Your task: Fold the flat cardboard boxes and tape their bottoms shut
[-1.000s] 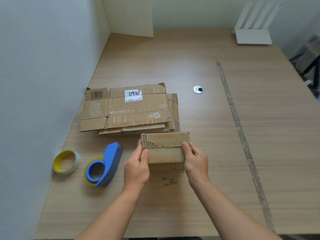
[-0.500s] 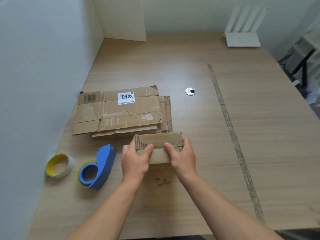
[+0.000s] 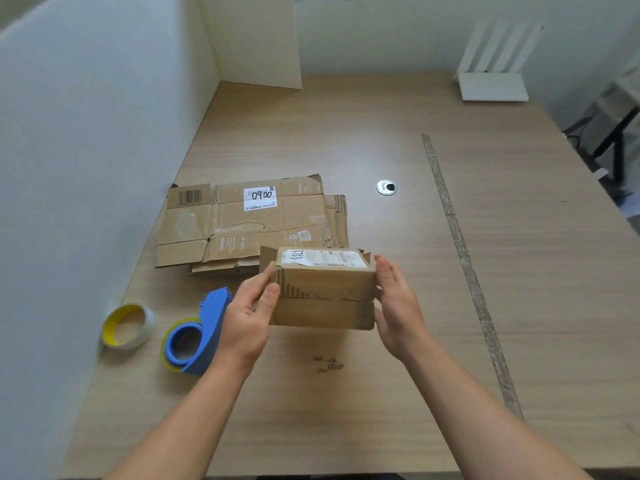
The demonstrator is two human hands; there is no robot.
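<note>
Left hand (image 3: 249, 317) grips box (image 3: 322, 292), right hand (image 3: 398, 306) touches; label perhaps "5753"

Person's arms, head view. Left hand (image 3: 247, 323) and right hand (image 3: 398, 306): both bare, with the skin uncovered from fingertips to wrist. Left thumb (image 3: 271, 297): nail short and plain, with a crease at the knuckle. Right fingers (image 3: 388, 271): slender, joints faintly creased; the nails cannot be made out. Left forearm (image 3: 180, 420) and right forearm (image 3: 485, 410): bare along their whole visible length, down to the lower frame edge. Each forearm is smooth, narrow at the wrist and broader toward the frame edge.
</note>
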